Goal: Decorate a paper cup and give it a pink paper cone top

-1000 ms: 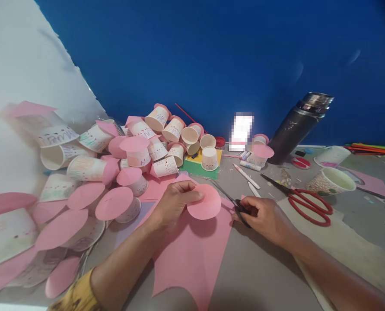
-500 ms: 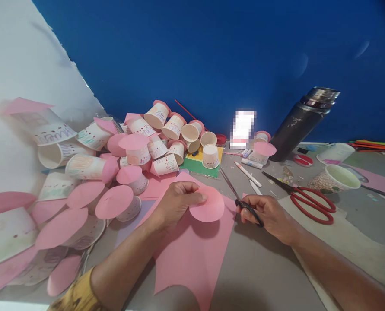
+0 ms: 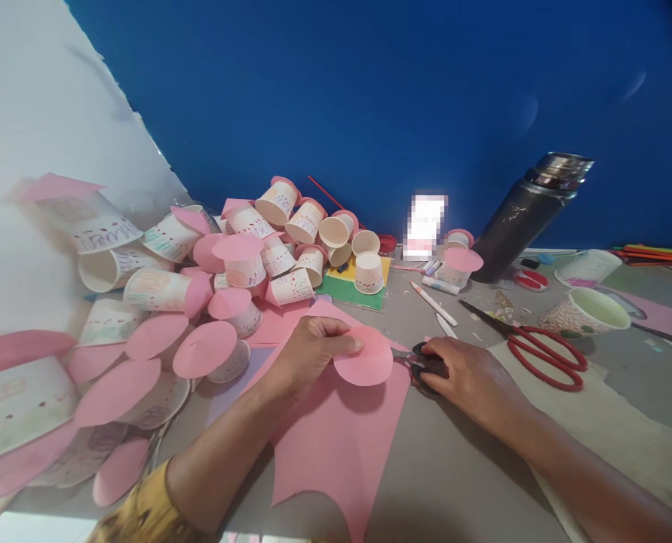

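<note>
A round pink paper disc [image 3: 368, 363] is pinched at its left edge by my left hand [image 3: 316, 348], thumb on top. My right hand [image 3: 465, 373] grips black-handled scissors [image 3: 426, 367], whose blades point left and meet the disc's right edge. How much of the blades lies behind or on the paper I cannot tell. Below the disc lies a larger pink sheet [image 3: 336, 452] with curved pieces cut from its lower edge.
Decorated paper cups with pink paper tops [image 3: 242, 260] are heaped on the left. Red-handled scissors [image 3: 547, 358], a patterned cup [image 3: 584, 313], a dark flask [image 3: 525, 219] and markers [image 3: 433, 303] stand or lie to the right. A blurred bright screen [image 3: 424, 226] leans at the back wall.
My right hand has turned the scissors from pointing up and away to pointing left, bringing the blades to the disc's right edge. My left hand keeps its pinch on the disc.
</note>
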Available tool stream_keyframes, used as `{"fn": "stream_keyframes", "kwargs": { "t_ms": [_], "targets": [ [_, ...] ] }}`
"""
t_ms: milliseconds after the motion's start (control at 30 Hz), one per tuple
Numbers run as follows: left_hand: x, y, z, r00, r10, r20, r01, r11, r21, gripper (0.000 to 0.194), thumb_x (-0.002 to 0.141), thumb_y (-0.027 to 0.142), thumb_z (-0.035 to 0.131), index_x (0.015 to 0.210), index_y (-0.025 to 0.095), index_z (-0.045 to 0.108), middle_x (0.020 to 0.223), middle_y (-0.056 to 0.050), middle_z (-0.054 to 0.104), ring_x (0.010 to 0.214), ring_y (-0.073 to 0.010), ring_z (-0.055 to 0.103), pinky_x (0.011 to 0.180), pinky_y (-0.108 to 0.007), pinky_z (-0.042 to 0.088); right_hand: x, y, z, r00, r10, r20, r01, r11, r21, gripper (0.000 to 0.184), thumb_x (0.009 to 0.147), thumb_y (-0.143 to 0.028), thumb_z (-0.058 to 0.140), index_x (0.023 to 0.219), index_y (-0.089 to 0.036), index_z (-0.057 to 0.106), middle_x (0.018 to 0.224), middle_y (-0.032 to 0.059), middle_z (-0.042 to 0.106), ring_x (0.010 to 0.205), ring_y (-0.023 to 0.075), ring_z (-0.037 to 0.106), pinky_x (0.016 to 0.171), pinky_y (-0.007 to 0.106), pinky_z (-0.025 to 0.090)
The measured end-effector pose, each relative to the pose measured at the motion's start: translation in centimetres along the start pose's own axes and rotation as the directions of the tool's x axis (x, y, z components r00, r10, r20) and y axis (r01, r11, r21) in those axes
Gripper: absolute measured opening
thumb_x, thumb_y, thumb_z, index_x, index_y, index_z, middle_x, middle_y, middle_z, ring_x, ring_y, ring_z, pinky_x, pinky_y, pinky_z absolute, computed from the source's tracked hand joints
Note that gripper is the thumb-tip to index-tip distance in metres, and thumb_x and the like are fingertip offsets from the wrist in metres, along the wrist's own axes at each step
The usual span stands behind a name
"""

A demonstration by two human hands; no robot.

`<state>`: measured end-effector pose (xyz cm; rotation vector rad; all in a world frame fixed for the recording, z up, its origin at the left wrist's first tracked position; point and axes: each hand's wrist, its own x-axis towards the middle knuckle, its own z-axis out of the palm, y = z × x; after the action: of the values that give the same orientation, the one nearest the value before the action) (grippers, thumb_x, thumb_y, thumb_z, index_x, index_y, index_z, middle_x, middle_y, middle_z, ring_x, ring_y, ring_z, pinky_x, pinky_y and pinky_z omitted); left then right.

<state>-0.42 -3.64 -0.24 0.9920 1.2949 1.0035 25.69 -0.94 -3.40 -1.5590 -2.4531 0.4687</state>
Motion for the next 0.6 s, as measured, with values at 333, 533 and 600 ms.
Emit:
{"fn": "stream_keyframes", "kwargs": {
  "t_ms": [333, 533, 600],
  "targets": [
    [0.2, -0.4, -0.1, 0.997, -0.045, 0.067, 0.048, 0.998, -0.043, 0.022, 0.063, 0.031, 0.083, 0.064, 0.013, 0.071, 0.058, -0.001, 0.057, 0.058, -0.0127, 0.048, 0.06, -0.029, 0.032, 0.1, -0.3, -0.8, 0.985, -0.002, 0.174, -0.013, 0.997, 0.082, 0.007, 0.079, -0.022, 0.063, 0.074, -0.021, 0.059, 0.077, 0.0014, 0.061, 0.066, 0.0167, 0.054, 0.058, 0.029, 0.035],
    [0.1, -0.6, -0.1, 0.999, -0.012, 0.049, 0.011, 1.0, 0.009, 0.017, 0.065, 0.028, 0.08, 0.063, 0.014, 0.07, 0.062, 0.0, 0.057, 0.061, -0.012, 0.047, 0.061, -0.028, 0.032, 0.3, 0.0, -1.3, 0.973, -0.029, 0.228, -0.031, 0.966, 0.255, 0.01, 0.076, -0.026, 0.066, 0.086, -0.023, 0.067, 0.082, 0.0005, 0.067, 0.07, 0.0171, 0.057, 0.06, 0.028, 0.038],
    [0.1, -0.5, 0.0, 0.999, 0.009, 0.036, -0.01, 1.0, 0.013, 0.017, 0.066, 0.027, 0.079, 0.061, 0.014, 0.069, 0.061, 0.001, 0.056, 0.06, -0.0117, 0.046, 0.061, -0.028, 0.032, 0.3, -0.5, -1.6, 0.988, -0.012, 0.154, -0.037, 0.949, 0.314, 0.009, 0.082, -0.029, 0.061, 0.083, -0.022, 0.068, 0.081, 0.001, 0.069, 0.068, 0.0168, 0.057, 0.062, 0.028, 0.04]
  ]
}}
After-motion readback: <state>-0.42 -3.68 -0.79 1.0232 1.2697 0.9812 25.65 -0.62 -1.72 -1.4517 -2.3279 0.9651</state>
